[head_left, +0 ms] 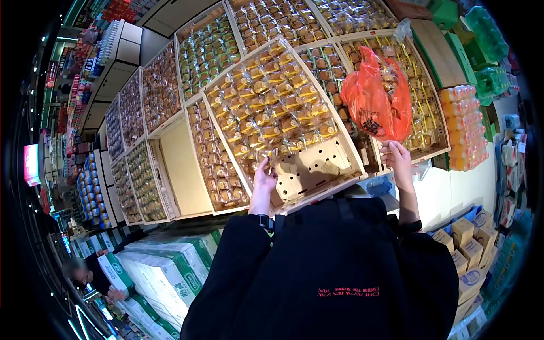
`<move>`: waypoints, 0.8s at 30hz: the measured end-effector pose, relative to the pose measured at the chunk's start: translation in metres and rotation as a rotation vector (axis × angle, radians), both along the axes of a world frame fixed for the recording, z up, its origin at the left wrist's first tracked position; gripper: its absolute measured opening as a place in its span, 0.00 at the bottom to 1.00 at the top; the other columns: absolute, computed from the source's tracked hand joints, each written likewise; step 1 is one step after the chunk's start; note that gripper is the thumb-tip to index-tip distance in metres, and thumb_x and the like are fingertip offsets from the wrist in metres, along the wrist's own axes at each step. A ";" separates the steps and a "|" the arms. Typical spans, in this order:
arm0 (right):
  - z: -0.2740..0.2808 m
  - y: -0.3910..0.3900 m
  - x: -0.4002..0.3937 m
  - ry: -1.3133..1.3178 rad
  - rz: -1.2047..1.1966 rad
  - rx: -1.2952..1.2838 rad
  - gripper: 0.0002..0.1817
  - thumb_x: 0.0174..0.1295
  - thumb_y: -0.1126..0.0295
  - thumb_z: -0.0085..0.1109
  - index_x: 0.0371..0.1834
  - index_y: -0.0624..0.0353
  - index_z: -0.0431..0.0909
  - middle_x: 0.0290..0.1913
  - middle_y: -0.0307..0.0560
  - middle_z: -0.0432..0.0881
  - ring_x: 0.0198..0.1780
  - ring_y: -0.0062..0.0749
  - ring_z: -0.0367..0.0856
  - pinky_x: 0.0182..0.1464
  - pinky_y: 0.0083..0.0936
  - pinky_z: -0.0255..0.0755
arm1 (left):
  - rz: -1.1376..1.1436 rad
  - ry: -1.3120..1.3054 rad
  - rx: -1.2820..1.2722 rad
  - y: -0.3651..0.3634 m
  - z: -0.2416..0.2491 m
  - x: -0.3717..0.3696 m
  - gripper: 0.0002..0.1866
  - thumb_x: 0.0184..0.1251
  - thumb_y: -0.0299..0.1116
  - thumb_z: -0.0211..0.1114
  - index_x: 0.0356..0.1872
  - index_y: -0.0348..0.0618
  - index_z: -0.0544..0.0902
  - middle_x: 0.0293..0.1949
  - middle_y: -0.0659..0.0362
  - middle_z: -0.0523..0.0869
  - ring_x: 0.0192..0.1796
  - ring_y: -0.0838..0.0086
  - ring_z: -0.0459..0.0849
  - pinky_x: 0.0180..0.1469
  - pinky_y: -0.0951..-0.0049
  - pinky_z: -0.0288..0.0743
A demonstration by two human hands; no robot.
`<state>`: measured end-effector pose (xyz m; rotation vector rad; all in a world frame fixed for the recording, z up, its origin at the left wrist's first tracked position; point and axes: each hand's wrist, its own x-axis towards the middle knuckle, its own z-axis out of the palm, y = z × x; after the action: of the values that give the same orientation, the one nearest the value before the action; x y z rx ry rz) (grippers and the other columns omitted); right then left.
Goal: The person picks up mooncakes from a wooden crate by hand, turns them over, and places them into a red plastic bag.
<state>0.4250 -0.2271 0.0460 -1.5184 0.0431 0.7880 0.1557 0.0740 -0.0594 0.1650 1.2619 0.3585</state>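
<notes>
Small wrapped cakes [266, 96] in clear and yellow film fill most of a tilted wooden crate [309, 175], whose near end shows its bare perforated bottom. At the near edge of the rows, my left hand [264, 181] has its fingers closed on the film of one wrapped cake [273, 161]. To the right, a red plastic bag [377, 102] with dark print lies over another crate of cakes. My right hand [397, 162] pinches the near edge of this bag. Several wrapped items show through its opening.
More crates of wrapped cakes [209, 54] spread left and behind. Orange bottles [463, 127] stand at right, beside green bottle packs [488, 34]. Green-white cartons [164, 272] are stacked at lower left, where another person [93, 272] handles boxes. Brown cartons [470, 249] sit at lower right.
</notes>
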 end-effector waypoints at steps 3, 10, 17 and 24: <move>0.000 0.009 -0.002 0.000 0.019 0.002 0.13 0.67 0.65 0.45 0.44 0.61 0.76 0.33 0.42 0.81 0.29 0.20 0.78 0.33 0.16 0.72 | 0.029 -0.032 0.020 -0.008 0.010 0.008 0.07 0.54 0.38 0.68 0.28 0.52 0.79 0.29 0.64 0.79 0.35 0.77 0.75 0.37 0.75 0.65; -0.001 0.047 -0.008 -0.018 0.186 0.041 0.13 0.67 0.66 0.46 0.43 0.61 0.76 0.32 0.42 0.82 0.29 0.20 0.79 0.32 0.16 0.74 | -0.003 -0.159 0.120 -0.017 0.030 0.017 0.06 0.55 0.35 0.67 0.31 0.49 0.79 0.28 0.63 0.79 0.35 0.75 0.76 0.39 0.73 0.69; -0.003 0.090 -0.028 -0.389 0.576 -0.038 0.11 0.61 0.68 0.55 0.44 0.62 0.77 0.35 0.41 0.82 0.35 0.21 0.78 0.38 0.19 0.73 | -0.466 -0.149 0.469 -0.039 0.053 0.032 0.08 0.56 0.31 0.66 0.36 0.44 0.77 0.33 0.65 0.78 0.35 0.82 0.76 0.36 0.79 0.69; -0.024 0.098 -0.042 -0.424 0.710 0.021 0.20 0.53 0.62 0.65 0.43 0.64 0.76 0.35 0.50 0.82 0.38 0.31 0.80 0.42 0.27 0.73 | -0.950 -0.143 0.742 -0.065 0.077 0.077 0.07 0.56 0.27 0.66 0.33 0.42 0.75 0.32 0.67 0.78 0.35 0.84 0.74 0.37 0.82 0.67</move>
<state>0.3830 -0.1293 0.0223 -1.6629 -0.8551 0.9871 0.2331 0.0092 0.0177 1.2932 0.7381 -0.0129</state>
